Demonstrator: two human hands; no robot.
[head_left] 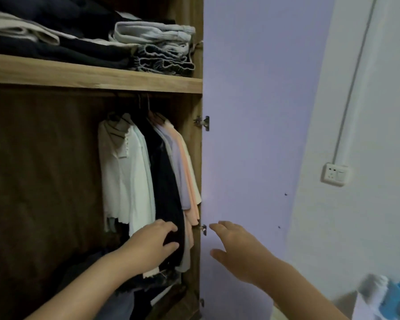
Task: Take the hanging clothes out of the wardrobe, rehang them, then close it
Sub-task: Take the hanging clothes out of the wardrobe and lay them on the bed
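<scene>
Several garments hang on hangers at the right end of the open wooden wardrobe [189,105]: white tops [125,176], a dark garment [166,181], a lilac one [179,162] and a peach one [189,172]. My left hand [153,241] reaches in low, fingers and thumb spread around the hem of the dark garment, touching it. My right hand [233,243] hovers open in front of the lilac wardrobe door [252,112], near the lower hinge, holding nothing.
A wooden shelf [90,76] above carries folded dark, white and denim clothes. More dark clothes lie heaped on the wardrobe floor. The open door stands to the right; beyond it a white wall has a socket [335,174]. A blurred white and blue object sits at bottom right.
</scene>
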